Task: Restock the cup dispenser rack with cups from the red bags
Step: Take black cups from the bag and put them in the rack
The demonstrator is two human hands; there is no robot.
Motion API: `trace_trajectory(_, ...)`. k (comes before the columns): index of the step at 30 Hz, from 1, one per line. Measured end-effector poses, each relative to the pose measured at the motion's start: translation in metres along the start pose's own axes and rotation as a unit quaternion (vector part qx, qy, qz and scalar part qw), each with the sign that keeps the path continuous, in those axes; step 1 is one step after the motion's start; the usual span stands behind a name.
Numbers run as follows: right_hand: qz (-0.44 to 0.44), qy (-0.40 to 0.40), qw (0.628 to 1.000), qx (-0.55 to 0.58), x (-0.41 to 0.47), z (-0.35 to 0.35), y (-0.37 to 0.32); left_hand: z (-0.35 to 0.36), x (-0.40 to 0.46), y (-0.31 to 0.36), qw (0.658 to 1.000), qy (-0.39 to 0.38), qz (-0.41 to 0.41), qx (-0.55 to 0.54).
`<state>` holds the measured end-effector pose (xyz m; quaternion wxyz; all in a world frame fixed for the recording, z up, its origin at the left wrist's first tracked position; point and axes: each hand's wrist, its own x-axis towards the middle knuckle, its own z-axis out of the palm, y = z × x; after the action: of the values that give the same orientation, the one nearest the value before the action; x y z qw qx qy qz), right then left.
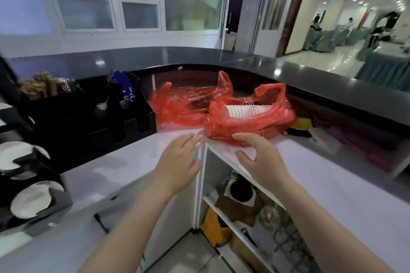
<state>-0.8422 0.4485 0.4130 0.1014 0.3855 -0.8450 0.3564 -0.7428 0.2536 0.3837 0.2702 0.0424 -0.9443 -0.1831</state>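
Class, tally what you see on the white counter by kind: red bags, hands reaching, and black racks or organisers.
Red bags: 2, left red bag and right red bag
Hands: 2, left hand and right hand
Black racks: 2, organiser and cup dispenser rack
Total: 6

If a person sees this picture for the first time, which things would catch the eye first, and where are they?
The two red bags on the white counter stand out most; the nearer one lies open and shows a row of white cups. In front of them, the left hand and the right hand reach forward with fingers spread, holding nothing. At far left stands the black cup rack.
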Motion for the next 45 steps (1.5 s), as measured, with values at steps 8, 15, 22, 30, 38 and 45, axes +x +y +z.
trace_trajectory(8,0.000,-0.014,1.000,0.014,0.092,0.032,0.062,0.043,0.089,-0.054,0.995,0.032,-0.082,-0.050)
trace_trajectory(15,-0.018,0.024,1.000,0.008,0.214,0.064,0.094,0.071,0.209,-0.134,0.979,0.122,-0.105,-0.122)
trace_trajectory(22,0.026,0.034,0.998,0.043,0.307,0.081,0.128,0.091,0.291,-0.196,0.969,0.133,-0.141,-0.150)
trace_trajectory(30,0.017,-0.078,0.995,-0.066,0.401,0.122,0.172,0.142,0.327,-0.231,0.969,0.033,-0.194,-0.148)
trace_trajectory(38,0.037,-0.348,0.902,-0.254,0.444,0.172,0.230,0.191,0.341,-0.238,0.956,-0.186,-0.201,-0.108)
trace_trajectory(45,0.029,-0.379,0.870,-0.314,0.437,0.179,0.258,0.223,0.362,-0.248,0.952,-0.154,-0.250,-0.089)
